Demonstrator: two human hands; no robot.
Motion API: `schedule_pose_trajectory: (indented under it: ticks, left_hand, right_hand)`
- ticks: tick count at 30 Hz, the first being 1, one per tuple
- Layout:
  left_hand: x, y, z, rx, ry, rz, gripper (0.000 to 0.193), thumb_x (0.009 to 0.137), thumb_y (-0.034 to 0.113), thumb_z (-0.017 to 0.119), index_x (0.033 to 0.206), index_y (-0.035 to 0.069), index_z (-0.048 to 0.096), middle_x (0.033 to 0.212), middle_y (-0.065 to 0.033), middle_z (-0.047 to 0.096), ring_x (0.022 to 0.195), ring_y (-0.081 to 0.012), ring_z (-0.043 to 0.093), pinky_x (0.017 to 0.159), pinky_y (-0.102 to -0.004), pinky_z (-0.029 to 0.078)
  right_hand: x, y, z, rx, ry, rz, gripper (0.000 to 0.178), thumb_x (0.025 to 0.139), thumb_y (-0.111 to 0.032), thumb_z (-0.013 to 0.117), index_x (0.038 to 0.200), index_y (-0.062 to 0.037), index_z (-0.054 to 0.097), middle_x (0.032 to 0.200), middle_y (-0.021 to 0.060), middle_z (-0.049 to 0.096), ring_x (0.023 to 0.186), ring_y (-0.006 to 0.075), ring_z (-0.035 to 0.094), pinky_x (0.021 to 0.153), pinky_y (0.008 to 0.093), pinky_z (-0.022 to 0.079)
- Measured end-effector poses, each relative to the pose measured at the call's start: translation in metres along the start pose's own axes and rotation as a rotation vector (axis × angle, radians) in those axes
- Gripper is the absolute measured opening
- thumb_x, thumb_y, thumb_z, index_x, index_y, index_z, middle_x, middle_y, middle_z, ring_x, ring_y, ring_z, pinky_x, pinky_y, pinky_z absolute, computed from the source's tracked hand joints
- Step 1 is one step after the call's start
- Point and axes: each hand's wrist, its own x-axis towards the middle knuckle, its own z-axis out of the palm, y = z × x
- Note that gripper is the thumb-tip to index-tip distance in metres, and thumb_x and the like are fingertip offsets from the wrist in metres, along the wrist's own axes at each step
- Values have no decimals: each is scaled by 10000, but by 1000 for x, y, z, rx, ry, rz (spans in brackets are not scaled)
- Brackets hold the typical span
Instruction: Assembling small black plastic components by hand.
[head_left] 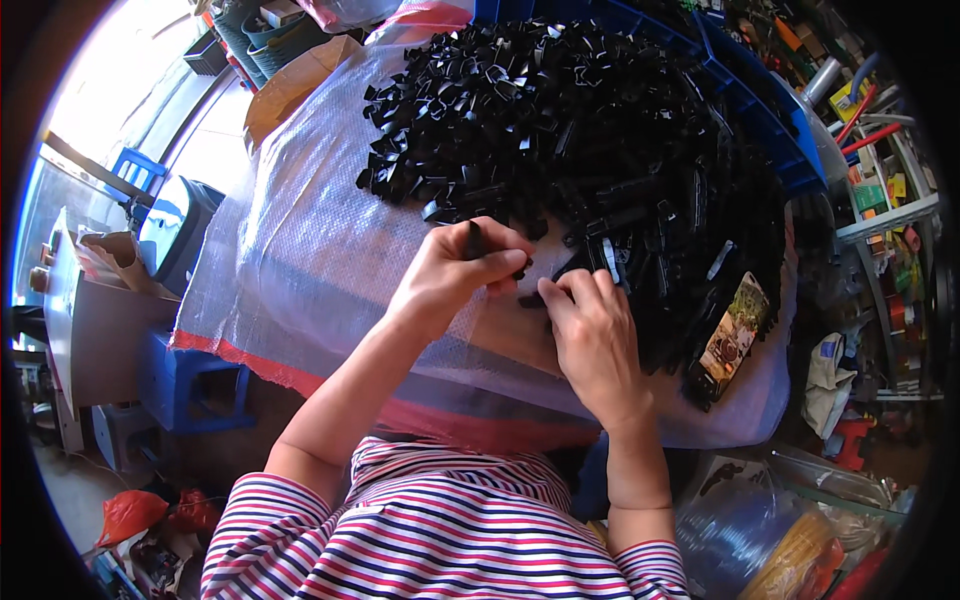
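My left hand [440,275] is closed around a black plastic part [475,238], whose end sticks up between the thumb and fingers. Just right of it, my right hand [602,345] has its thumb and fingers drawn together. Dark bits show by its fingertips, but I cannot make out what they grip. Both hands are over the near edge of a big heap. Small bent black pieces [480,95] make up its far left part, and longer black plastic parts [655,215] its right part. A woven white sack [300,255] lies under the heap.
A phone with a lit screen [733,335] leans on the heap's right side. Behind stands a blue plastic crate [775,120]. Shelving with small goods [885,225] lines the right. At left are a blue stool [190,380] and a cabinet [105,320]. Clear plastic bags [740,530] lie lower right.
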Motion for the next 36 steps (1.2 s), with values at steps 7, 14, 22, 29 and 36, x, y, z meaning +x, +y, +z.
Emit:
schedule_pose_trajectory:
  ticks: [7,14,22,29,36]
  left_hand:
    - [-11,2,-7,-363,63,-106,134,827,82,618,930,-4,616,841,-99,628,670,-115,575,603,-215,471]
    - [-14,4,2,-344,6,-61,151,826,85,624,949,-1,628,857,-77,632,744,-118,583,633,-219,460]
    - [-16,2,8,-158,22,10,165,810,89,647,949,1,637,860,-73,636,752,-111,583,636,-217,455]
    - [-20,8,16,0,55,97,108,808,58,640,904,9,654,864,-68,636,704,-96,567,612,-205,446]
    - [-38,14,22,369,249,438,90,812,13,601,887,-1,649,720,-12,540,587,-60,492,533,-194,402]
  right_hand:
    - [10,5,0,187,223,-32,280,708,1,650,954,-28,521,880,96,562,824,239,538,770,343,441]
    - [-7,-5,-7,778,153,276,229,872,-184,584,1010,-1,571,792,30,538,689,104,508,626,202,421]
    - [-15,-15,-1,822,181,360,198,895,-200,553,953,-15,511,772,64,584,637,132,539,577,244,438]
    - [-14,-16,2,808,156,326,204,909,-204,528,935,-2,516,667,-18,488,599,44,399,537,184,340]
    - [-6,-50,38,1027,324,392,140,925,-159,488,866,-33,471,678,-17,436,595,40,381,518,198,339]
